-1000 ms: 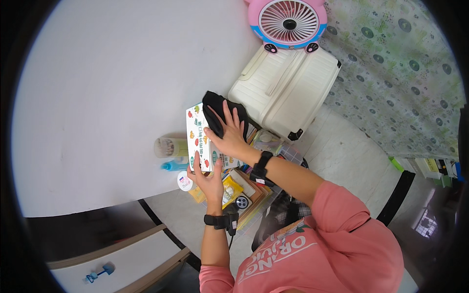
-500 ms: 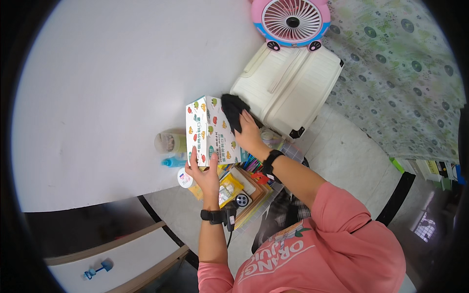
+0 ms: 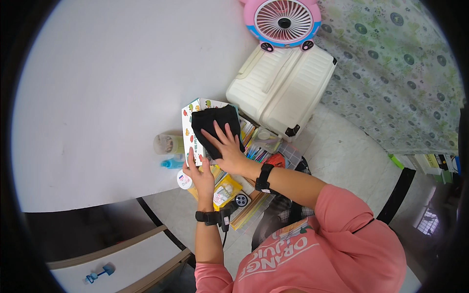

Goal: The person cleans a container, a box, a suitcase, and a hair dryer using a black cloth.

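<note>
The left hand (image 3: 200,179), thumb and fingers closed around the near end of a colourfully patterned white box (image 3: 187,128), seems to steady it beside a cream suitcase (image 3: 276,95). The right hand (image 3: 228,150), fingers spread wide, presses flat on a black cloth (image 3: 211,121) against the box, likely for full contact. Printed characters (image 3: 195,144) line the box; white lettering crosses the pink shirt (image 3: 342,239).

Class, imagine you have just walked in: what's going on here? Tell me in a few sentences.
A person's left hand holds the lower end of a white patterned box. Their right hand lies spread over a black cloth, which covers much of the box's face. A yellow packet lies nearer the person, and a white suitcase stands beyond, with a pink fan at its far end.
</note>
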{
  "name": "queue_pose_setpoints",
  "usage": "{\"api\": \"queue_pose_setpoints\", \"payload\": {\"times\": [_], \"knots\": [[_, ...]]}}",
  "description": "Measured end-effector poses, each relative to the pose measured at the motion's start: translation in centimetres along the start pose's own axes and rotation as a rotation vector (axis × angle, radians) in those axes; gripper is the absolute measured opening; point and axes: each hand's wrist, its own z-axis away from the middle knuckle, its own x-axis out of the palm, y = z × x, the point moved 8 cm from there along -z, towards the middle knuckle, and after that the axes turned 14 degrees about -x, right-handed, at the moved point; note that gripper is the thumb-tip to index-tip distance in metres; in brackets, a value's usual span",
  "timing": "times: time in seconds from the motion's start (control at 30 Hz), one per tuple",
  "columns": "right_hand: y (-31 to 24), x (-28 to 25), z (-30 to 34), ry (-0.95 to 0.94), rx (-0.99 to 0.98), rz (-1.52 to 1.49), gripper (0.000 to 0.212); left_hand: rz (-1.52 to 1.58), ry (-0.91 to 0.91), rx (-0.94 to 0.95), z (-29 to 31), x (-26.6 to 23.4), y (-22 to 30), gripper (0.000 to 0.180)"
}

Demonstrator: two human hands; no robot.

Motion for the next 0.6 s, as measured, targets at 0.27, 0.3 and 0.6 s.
{"api": "queue_pose_setpoints", "payload": {"times": [0.27,0.3,0.6], "knots": [[6.8,-0.8,7.4,-0.117,-0.278,-0.055,0.076,0.062,-0.001,-0.03,-0.4,0.0,0.1,0.05],[8.6,-1.1,8.3,-0.156,-0.058,-0.201,0.071,0.067,0.0,-0.025,-0.4,0.0,0.4,0.05],[-3.7,-1.4,4.1,0.059,-0.495,-0.156,0.064,0.098,-0.066,0.225,-2.1,-0.2,-1.6,0.054]]}}
